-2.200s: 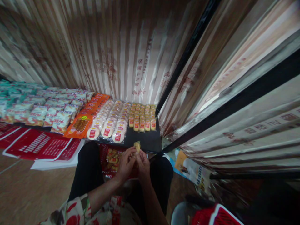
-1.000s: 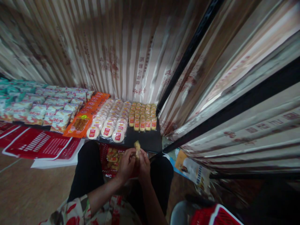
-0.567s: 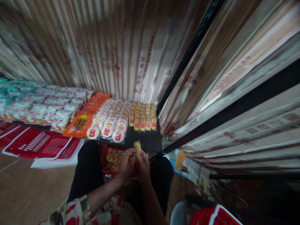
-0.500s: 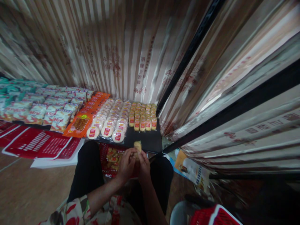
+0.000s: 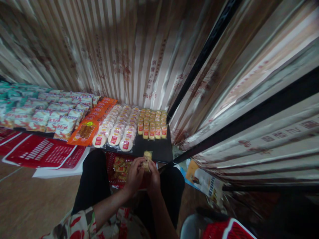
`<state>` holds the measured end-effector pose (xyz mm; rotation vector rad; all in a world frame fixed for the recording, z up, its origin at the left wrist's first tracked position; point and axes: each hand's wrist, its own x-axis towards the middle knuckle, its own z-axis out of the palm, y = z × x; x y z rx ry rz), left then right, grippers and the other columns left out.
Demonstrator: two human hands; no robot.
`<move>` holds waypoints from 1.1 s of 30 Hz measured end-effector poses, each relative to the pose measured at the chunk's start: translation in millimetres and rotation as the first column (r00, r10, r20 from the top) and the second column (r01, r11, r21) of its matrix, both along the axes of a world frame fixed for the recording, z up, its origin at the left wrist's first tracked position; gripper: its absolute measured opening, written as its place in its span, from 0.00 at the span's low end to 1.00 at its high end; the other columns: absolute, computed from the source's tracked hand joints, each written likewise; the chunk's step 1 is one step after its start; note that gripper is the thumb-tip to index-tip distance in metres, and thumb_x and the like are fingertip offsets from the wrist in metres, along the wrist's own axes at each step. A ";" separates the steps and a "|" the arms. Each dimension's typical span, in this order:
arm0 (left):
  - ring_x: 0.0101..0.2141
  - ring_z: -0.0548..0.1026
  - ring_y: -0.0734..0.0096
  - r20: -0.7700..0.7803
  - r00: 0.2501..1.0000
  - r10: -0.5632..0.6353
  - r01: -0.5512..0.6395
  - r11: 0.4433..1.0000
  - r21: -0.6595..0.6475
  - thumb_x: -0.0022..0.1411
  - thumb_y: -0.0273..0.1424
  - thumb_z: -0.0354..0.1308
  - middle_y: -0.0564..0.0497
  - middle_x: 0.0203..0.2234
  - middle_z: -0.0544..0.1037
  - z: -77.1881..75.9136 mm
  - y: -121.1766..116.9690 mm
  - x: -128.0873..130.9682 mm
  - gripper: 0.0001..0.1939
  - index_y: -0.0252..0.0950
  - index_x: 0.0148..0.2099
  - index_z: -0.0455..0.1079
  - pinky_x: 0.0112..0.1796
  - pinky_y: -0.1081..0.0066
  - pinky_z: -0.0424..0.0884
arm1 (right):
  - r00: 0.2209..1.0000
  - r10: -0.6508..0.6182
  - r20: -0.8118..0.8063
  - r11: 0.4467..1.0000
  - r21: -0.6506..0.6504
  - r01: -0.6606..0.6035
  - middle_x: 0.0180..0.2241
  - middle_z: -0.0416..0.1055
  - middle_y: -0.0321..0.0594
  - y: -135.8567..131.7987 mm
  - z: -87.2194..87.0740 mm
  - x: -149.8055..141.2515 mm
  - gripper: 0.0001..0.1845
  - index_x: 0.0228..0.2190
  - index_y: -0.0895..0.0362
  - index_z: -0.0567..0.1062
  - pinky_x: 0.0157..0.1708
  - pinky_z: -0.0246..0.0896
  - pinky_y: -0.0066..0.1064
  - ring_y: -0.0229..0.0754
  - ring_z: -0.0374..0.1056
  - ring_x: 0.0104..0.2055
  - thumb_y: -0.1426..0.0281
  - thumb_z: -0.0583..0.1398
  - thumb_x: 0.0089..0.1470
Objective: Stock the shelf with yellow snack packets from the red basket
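Observation:
Between my two hands, just off the front edge of the black shelf (image 5: 159,149), is a small yellow snack in a clear wrapper (image 5: 148,155). The fingers of my left hand (image 5: 135,174) pinch it from the left. My right hand (image 5: 153,176) grips its right side, thumb and fingertips closed. Part of the snack is hidden behind the fingers. Beyond it stand rows of similar yellow wrapped snacks (image 5: 152,124) with red labels. Below my hands, between my knees, a red basket (image 5: 111,177) holds several more loose ones.
Left along the shelf lie rows of round white crackers (image 5: 114,136), orange packets (image 5: 86,127) and white snack bags (image 5: 65,126). Red baskets (image 5: 47,152) sit below them. A black post (image 5: 196,74) and pleated curtains (image 5: 139,59) border the shelf. Another red basket (image 5: 224,229) is at lower right.
The snack has turned in my fingers, showing a broader face, and sits slightly lower and further right. Both hands stay on it. Rows on the shelf look unchanged.

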<state>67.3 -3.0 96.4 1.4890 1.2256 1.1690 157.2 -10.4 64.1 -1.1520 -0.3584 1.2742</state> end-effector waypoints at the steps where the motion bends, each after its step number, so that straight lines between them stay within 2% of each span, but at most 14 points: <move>1: 0.46 0.69 0.63 0.000 1.000 -0.007 0.007 1.000 -0.007 0.56 0.29 0.48 0.45 0.43 0.73 -1.2 0.2 0.2 0.12 0.37 0.41 0.69 0.50 0.60 0.63 | 0.999 -0.016 0.039 1.000 -0.005 0.016 0.37 0.75 0.38 0.0 1.7 -0.6 0.22 0.40 0.55 0.74 0.38 0.65 0.33 0.43 0.71 0.38 0.59 0.64 0.41; 6: 0.47 0.69 0.64 0.002 1.000 -0.026 0.026 0.998 -0.062 0.56 0.29 0.48 0.45 0.44 0.73 -3.4 0.6 -0.2 0.14 0.37 0.43 0.69 0.51 0.60 0.63 | 0.957 -0.027 0.288 1.000 0.020 0.022 0.43 0.74 0.41 -1.1 11.1 -2.6 0.25 0.43 0.55 0.74 0.45 0.62 0.34 0.45 0.68 0.45 0.58 0.62 0.42; 14: 0.38 0.74 0.67 0.108 0.994 0.000 0.029 0.965 -0.262 0.56 0.34 0.50 0.46 0.37 0.76 -0.4 2.8 0.3 0.13 0.35 0.42 0.67 0.40 0.66 0.69 | 0.888 -0.019 0.460 0.999 -0.030 0.036 0.44 0.74 0.43 -2.9 13.2 0.0 0.24 0.42 0.55 0.76 0.48 0.61 0.38 0.47 0.68 0.47 0.56 0.59 0.45; 19: 0.38 0.75 0.66 0.182 0.983 0.025 0.036 0.944 -0.327 0.54 0.33 0.52 0.45 0.36 0.77 0.5 8.7 6.0 0.13 0.33 0.41 0.65 0.40 0.66 0.69 | 0.831 -0.036 0.556 0.999 0.010 0.037 0.46 0.73 0.45 -2.1 10.2 1.9 0.23 0.43 0.56 0.76 0.50 0.58 0.38 0.47 0.67 0.48 0.57 0.57 0.47; 24: 0.37 0.75 0.66 0.119 0.992 0.052 -0.010 0.943 -0.332 0.54 0.31 0.51 0.45 0.36 0.77 -8.7 15.8 6.8 0.11 0.33 0.40 0.67 0.41 0.66 0.69 | 0.806 -0.076 0.587 0.997 0.064 0.047 0.43 0.74 0.45 -1.2 9.3 3.7 0.22 0.40 0.56 0.77 0.50 0.59 0.39 0.46 0.68 0.47 0.56 0.56 0.48; 29: 0.39 0.73 0.66 0.006 0.998 0.061 -0.056 0.952 -0.301 0.56 0.31 0.50 0.45 0.38 0.76 -18.9 19.1 5.1 0.12 0.33 0.42 0.68 0.43 0.64 0.68 | 0.830 -0.115 0.547 0.993 0.068 0.093 0.43 0.74 0.44 0.9 10.8 2.1 0.22 0.40 0.55 0.75 0.46 0.62 0.37 0.45 0.69 0.45 0.56 0.57 0.47; 33: 0.38 0.73 0.67 -0.024 0.995 0.100 -0.103 0.962 -0.253 0.56 0.30 0.49 0.46 0.38 0.75 -19.7 22.8 6.1 0.12 0.33 0.42 0.68 0.42 0.65 0.68 | 0.845 -0.090 0.528 0.996 0.065 0.065 0.43 0.74 0.44 3.9 9.5 2.1 0.22 0.41 0.56 0.75 0.46 0.62 0.37 0.46 0.69 0.44 0.57 0.58 0.47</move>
